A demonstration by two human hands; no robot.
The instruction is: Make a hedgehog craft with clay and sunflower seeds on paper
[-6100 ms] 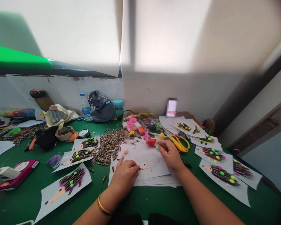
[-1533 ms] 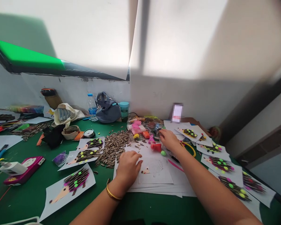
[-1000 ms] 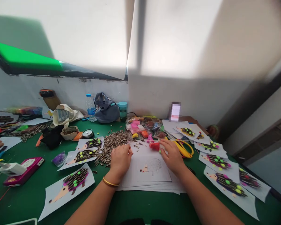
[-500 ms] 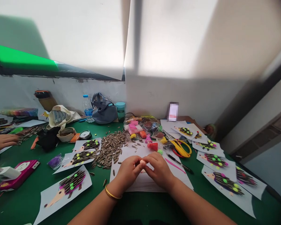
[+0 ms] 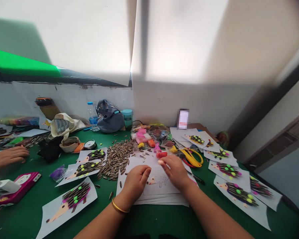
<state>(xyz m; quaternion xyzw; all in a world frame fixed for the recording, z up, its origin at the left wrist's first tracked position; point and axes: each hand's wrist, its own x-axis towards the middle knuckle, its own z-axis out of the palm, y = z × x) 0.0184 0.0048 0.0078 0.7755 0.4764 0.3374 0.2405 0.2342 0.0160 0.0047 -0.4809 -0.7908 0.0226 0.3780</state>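
Note:
Between my right hand's [image 5: 174,172] pinched thumb and fingertips is a small pale lump of modelling clay [image 5: 160,162]. It is held above the right part of the drawing sheet [image 5: 154,191]. My left hand [image 5: 137,181] is closed over the sheet's left side, thumb against curled fingers; whether anything is inside is hidden. On the sheet between my hands is a pencil-drawn hedgehog [image 5: 160,177], with a peach clay face [image 5: 151,181] at its left end. A red clay packet [image 5: 161,155] lies just beyond my right fingertips.
A heap of sunflower seeds [image 5: 118,159] lies left of the sheet. Hedgehog pictures [image 5: 71,204] flank both sides. Yellow-handled scissors [image 5: 193,157] and a black pen [image 5: 198,178] are at right. Clay bags [image 5: 151,132] sit behind. Another person's hand [image 5: 11,157] is far left.
My hands have parted. The right moved right and slightly up with the pale clay, uncovering the drawing; the left stayed nearly in place. The other person's hand moved right.

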